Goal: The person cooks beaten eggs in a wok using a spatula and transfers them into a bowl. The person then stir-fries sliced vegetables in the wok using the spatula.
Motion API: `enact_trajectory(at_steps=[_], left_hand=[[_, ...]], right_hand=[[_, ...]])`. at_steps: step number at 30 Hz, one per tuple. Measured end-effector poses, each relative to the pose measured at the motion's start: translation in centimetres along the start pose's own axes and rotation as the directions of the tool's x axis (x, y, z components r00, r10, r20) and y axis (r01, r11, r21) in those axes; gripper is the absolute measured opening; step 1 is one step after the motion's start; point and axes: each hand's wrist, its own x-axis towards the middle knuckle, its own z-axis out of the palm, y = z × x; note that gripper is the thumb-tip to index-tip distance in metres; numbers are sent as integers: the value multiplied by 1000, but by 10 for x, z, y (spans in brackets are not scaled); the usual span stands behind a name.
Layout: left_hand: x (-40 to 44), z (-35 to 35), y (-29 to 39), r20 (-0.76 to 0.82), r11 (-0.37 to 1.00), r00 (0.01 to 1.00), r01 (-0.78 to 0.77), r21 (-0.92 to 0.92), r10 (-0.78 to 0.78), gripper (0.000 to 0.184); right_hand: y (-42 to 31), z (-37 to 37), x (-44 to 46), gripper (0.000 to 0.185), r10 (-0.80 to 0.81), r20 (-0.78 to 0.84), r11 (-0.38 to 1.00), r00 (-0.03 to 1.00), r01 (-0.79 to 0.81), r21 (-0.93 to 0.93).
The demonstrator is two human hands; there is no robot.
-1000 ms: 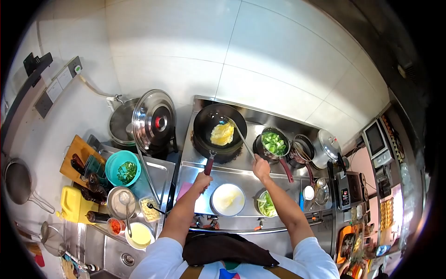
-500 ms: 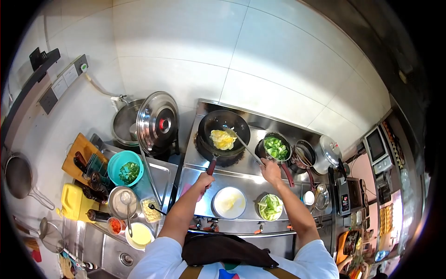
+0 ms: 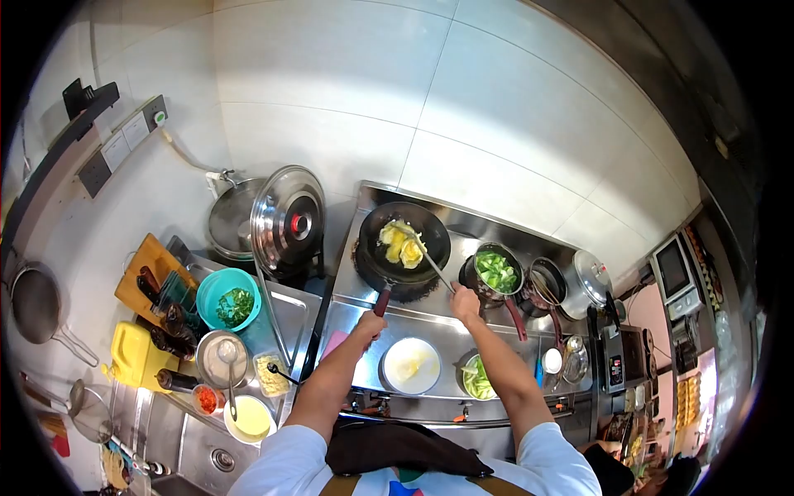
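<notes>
My left hand (image 3: 370,327) is closed round the dark red handle of a black wok (image 3: 387,259) on the left burner. Yellow and white egg (image 3: 400,245) lies in broken, folded pieces in the wok. My right hand (image 3: 465,302) grips the long handle of a metal spatula (image 3: 433,265); its head is among the egg and partly hidden. Just right of that hand, a saucepan (image 3: 496,271) holds chopped green vegetables. Between my forearms stands a white bowl (image 3: 385,367) with pale yellow residue. A bowl of sliced green vegetable (image 3: 478,380) is partly behind my right forearm.
Another saucepan (image 3: 547,281) and a lidded pot (image 3: 589,279) stand to the right. On the left are a large pot with a propped lid (image 3: 285,221), a turquoise bowl of greens (image 3: 213,285), a yellow jug (image 3: 131,355) and a sink (image 3: 186,438). A person works at lower right.
The spatula has shifted the egg, which is more broken up and folded. My right hand has moved a little left toward the wok. My left hand stays on the handle.
</notes>
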Motion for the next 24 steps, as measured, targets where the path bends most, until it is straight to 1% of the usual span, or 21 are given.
enact_trajectory(at_steps=[3, 6, 9, 12, 15, 19, 21, 24], left_hand=[[-1, 2, 1, -53, 999, 998, -43, 33, 44, 18], [-5, 6, 2, -82, 998, 995, -51, 41, 54, 22], [-15, 10, 3, -109, 996, 990, -92, 0, 92, 17], [-18, 9, 0, -92, 996, 992, -86, -26, 83, 24], [-17, 8, -1, -91, 998, 994, -61, -7, 60, 22], [-12, 5, -4, -46, 995, 995, -88, -57, 85, 18], [-12, 5, 0, -52, 996, 996, -77, -41, 75, 16], [-15, 4, 4, -40, 998, 998, -58, -15, 57, 15]], right_hand=[[-9, 7, 7, 33, 42, -12, 999, 999, -41, 32], [-12, 4, 6, 34, 60, -31, 996, 998, -58, 64], [-10, 2, 8, 35, 67, -40, 994, 997, -64, 87], [-6, 0, 7, 35, 46, -58, 991, 997, -38, 131], [-2, -3, 8, 37, 61, -14, 989, 998, -58, 136], [1, -3, 6, 37, 70, -49, 982, 996, -61, 180], [1, -5, 5, 37, 72, -46, 981, 996, -63, 183], [-2, -5, -5, 38, 20, -17, 976, 1000, -16, 215]])
